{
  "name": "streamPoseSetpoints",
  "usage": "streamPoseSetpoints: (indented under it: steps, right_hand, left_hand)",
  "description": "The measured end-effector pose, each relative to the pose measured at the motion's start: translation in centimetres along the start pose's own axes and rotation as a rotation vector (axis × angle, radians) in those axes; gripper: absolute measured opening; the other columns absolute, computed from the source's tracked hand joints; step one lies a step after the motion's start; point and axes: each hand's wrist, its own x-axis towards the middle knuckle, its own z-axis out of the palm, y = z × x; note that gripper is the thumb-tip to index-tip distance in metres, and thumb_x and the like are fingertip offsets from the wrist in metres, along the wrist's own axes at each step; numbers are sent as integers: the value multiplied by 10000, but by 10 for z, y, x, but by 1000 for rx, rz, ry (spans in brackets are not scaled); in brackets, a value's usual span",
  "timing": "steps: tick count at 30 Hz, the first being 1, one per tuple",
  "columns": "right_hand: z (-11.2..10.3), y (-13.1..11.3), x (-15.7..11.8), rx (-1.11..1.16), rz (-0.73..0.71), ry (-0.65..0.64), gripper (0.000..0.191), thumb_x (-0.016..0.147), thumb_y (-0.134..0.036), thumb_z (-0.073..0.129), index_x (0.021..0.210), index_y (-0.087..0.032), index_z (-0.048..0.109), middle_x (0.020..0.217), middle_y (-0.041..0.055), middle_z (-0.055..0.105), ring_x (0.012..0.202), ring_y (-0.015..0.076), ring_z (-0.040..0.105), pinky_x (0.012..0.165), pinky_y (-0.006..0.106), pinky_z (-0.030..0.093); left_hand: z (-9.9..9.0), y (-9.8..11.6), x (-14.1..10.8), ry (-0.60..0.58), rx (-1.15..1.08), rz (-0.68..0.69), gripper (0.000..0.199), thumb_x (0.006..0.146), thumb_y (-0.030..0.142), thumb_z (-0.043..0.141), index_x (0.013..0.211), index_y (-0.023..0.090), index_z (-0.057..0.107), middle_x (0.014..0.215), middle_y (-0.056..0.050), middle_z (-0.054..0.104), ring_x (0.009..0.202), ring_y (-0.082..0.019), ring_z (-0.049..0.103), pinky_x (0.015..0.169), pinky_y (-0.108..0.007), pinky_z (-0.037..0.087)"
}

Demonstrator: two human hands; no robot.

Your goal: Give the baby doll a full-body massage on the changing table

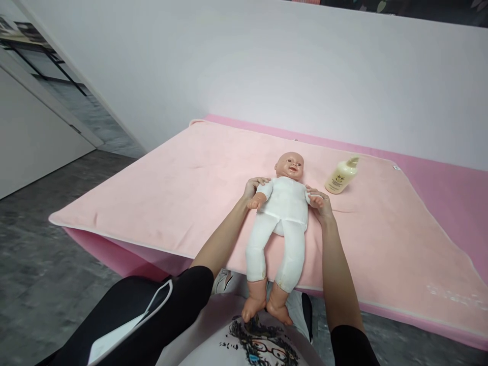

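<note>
A baby doll [286, 201] with a bald head and white cloth body lies on its back on a pink blanket [163, 183], its bare feet hanging past the near edge toward me. My left hand [254, 188] grips the doll's upper arm at the left side of the picture, fingers over the white sleeve. On the other side my right hand [323, 204] is around the doll's other arm, its fingers partly hidden behind the sleeve and the doll's hand. Just beyond my right hand stands a pale yellow pump bottle [341, 176], which looks tilted.
The blanket covers a bright pink table [442, 188] that meets a white wall [267, 66]. A white door [34, 132] and grey floor [38, 274] show at the left. A white device with a cord [118, 338] lies by my left sleeve.
</note>
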Motion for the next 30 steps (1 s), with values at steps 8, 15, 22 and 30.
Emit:
streamPoseSetpoints:
  steps: [8, 15, 22, 30]
  right_hand:
    - [11, 10, 6, 146, 141, 204, 341, 478, -233, 747, 785, -130, 644, 744, 11, 650, 705, 152, 581, 655, 292, 467]
    - [16, 12, 5, -54, 62, 283, 244, 566, -303, 684, 716, -122, 619, 593, -43, 536, 559, 99, 438, 528, 231, 369]
    - [25, 3, 8, -230, -56, 266, 226, 627, -292, 552, 788, -144, 607, 642, -30, 523, 620, 119, 417, 589, 241, 375]
    - [24, -4, 21, -414, -23, 250, 339, 691, -341, 478, 941, -146, 598, 767, 22, 585, 681, 157, 491, 646, 267, 392]
  left_hand:
    - [8, -7, -8, -49, -96, -24, 453, 468, 159, 420, 844, 134, 672, 943, -52, 661, 823, -168, 589, 797, -297, 451]
    - [7, -15, -2, -17, 8, 50, 508, 577, 254, 623, 1076, 163, 599, 1024, -47, 647, 882, -166, 584, 830, -302, 438]
    - [8, -16, -3, 44, 119, 69, 593, 668, 384, 661, 1201, 162, 526, 1003, -75, 638, 805, -138, 579, 736, -269, 454]
    - [10, -26, 2, 152, 454, 151, 542, 744, 377, 581, 1224, 146, 483, 957, -78, 624, 800, -139, 566, 735, -276, 456]
